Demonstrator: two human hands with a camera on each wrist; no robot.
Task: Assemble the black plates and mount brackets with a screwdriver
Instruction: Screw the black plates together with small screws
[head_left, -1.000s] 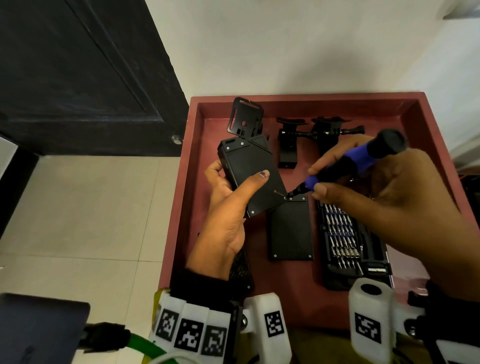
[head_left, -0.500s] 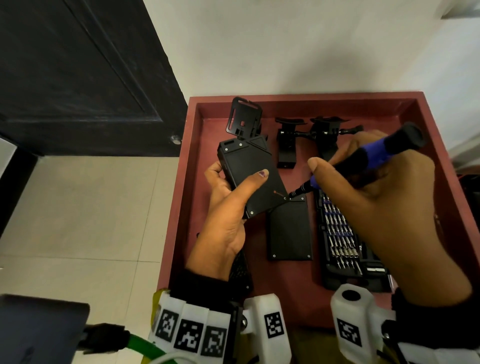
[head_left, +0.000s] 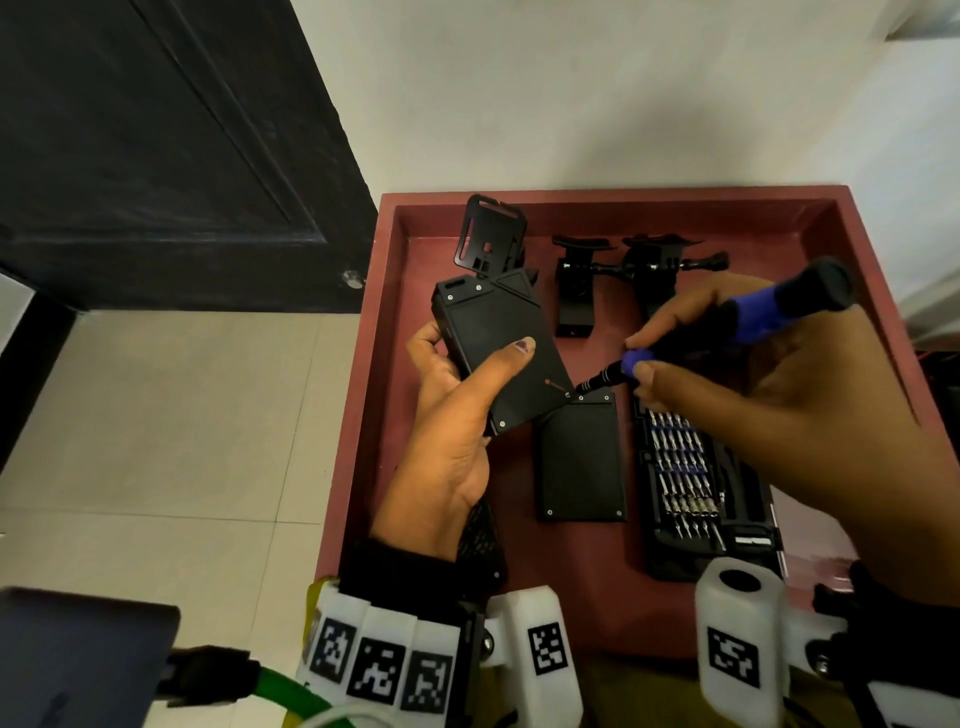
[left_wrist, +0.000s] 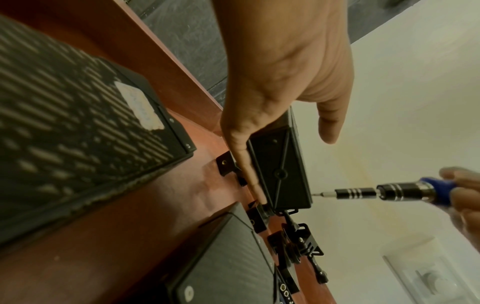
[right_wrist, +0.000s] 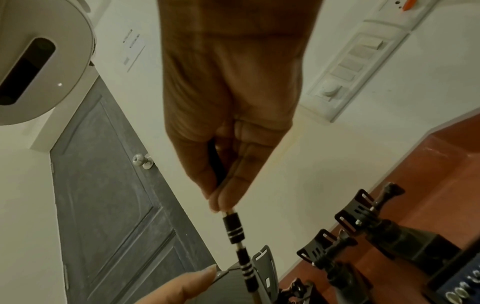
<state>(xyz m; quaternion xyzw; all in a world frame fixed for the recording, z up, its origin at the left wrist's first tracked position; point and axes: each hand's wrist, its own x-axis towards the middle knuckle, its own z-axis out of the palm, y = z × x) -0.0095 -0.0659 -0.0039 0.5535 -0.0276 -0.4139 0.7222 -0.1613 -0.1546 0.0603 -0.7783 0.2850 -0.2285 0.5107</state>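
My left hand grips a black plate above the red tray, my right-hand fingers pinch the screwdriver at its corner screw – likely mid-task, as another plate and the brackets lie loose.

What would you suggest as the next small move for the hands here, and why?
Probably keep turning the screwdriver with the right hand until that corner screw seats. Its tip sits at the near right corner of the black plate assembly, which the left hand holds tilted above the red tray.
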